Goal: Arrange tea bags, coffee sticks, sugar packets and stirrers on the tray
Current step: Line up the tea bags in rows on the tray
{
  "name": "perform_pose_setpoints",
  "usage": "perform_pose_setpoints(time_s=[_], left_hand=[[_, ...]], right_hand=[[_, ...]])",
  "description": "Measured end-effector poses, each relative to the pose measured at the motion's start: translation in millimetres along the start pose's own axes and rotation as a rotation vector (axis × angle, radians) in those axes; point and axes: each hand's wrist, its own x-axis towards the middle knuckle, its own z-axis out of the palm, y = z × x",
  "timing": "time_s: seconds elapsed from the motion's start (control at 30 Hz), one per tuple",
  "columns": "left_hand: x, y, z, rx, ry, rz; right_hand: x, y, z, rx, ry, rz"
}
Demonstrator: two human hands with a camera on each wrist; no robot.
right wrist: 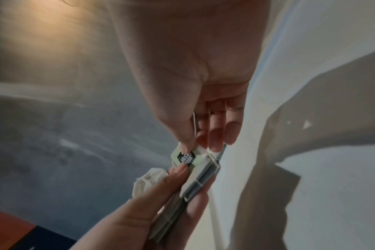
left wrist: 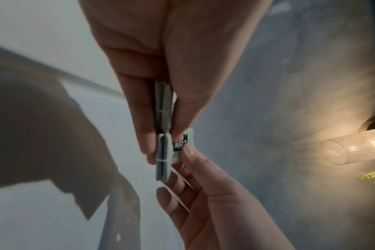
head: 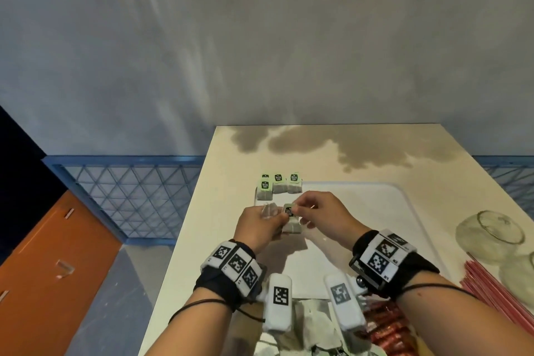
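Note:
Over the left part of the white tray both hands hold one tea bag. My left hand pinches the bag's body edge-on between thumb and fingers. My right hand pinches its green tag between thumb and fingertips. A second pale bag shows behind my left thumb. Several tea bags with green tags lie in a row at the tray's far left corner.
The tray lies on a cream table. Red coffee sticks and loose tea bags lie at the near edge. Pink stirrers and glass jars sit at the right. A blue mesh railing runs along the left.

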Motion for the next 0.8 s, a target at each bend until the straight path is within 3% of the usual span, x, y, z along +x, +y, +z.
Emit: perform_pose_setpoints(time_s=[0.17, 0.23, 0.4, 0.53, 0.8], left_hand=[[20, 2, -16, -0.146, -0.008, -0.276], [32, 4, -22, -0.199, 0.011, -0.323], [53, 0, -36, -0.329, 0.076, -0.350], [57, 0, -40, -0.375, 0.077, -0.356], [53, 5, -42, -0.331, 0.080, -0.345]], right_hand=[[33, 13, 8, -0.084, -0.033, 0.083], [47, 16, 9, -0.076, -0.012, 0.104], [88, 15, 5, -0.226, 0.077, 0.036], [113, 11, 8, -0.402, 0.045, -0.013], [134, 5, 15, -0.461, 0.077, 0.005]])
